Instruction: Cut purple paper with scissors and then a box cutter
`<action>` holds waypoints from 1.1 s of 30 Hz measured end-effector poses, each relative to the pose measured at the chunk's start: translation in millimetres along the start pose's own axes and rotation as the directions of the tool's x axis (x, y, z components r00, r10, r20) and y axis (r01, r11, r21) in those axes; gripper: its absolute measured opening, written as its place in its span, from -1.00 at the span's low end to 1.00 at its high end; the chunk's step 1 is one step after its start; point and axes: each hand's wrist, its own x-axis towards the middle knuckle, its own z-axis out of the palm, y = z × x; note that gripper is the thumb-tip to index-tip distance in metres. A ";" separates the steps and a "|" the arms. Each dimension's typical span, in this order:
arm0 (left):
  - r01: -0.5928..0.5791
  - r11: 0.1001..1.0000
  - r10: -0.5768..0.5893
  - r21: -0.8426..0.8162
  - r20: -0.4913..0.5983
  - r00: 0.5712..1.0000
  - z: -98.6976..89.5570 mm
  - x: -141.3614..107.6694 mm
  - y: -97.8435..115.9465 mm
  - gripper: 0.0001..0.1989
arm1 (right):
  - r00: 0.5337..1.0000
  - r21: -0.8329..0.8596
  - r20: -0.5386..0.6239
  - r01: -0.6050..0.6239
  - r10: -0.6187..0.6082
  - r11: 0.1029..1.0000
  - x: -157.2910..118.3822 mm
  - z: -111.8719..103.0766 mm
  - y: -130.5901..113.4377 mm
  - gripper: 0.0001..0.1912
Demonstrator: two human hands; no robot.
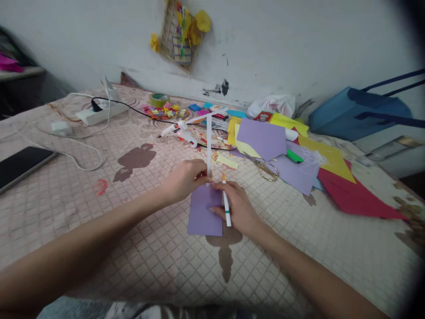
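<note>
A rectangular piece of purple paper (205,217) lies on the cloth in front of me. At its far edge my left hand (187,179) is closed, pinching the lower end of a thin white strip (209,144) that stands upright above the paper. My right hand (238,206) holds a white marker (227,208) with an orange tip and a green band. The marker's tip points away from me. Right fingertips touch the purple paper near its right edge, close to the left hand.
A glue gun (181,133) lies beyond the hands among colourful scraps. To the right are scissors (267,170), purple sheets (262,137), red paper (352,190) and a blue bag (352,110). A phone (23,166) and a power strip (96,114) are at left.
</note>
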 end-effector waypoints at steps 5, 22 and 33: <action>0.022 1.000 -0.022 0.004 0.025 0.999 2.0 -0.3 -1.1 -0.93 | 1.000 0.004 -0.002 0.001 -0.001 1.000 0.2 0.9 0.5 -0.49; -0.025 0.999 0.022 0.044 0.051 0.998 7.9 -5.1 -2.1 -0.89 | 1.000 0.006 -0.012 -0.005 0.005 1.000 1.2 0.3 -1.0 -0.51; -0.023 0.999 0.022 0.028 0.045 0.999 9.0 -6.0 -0.2 -0.92 | 1.000 -0.018 -0.010 0.007 -0.007 1.000 0.6 1.3 0.2 -0.56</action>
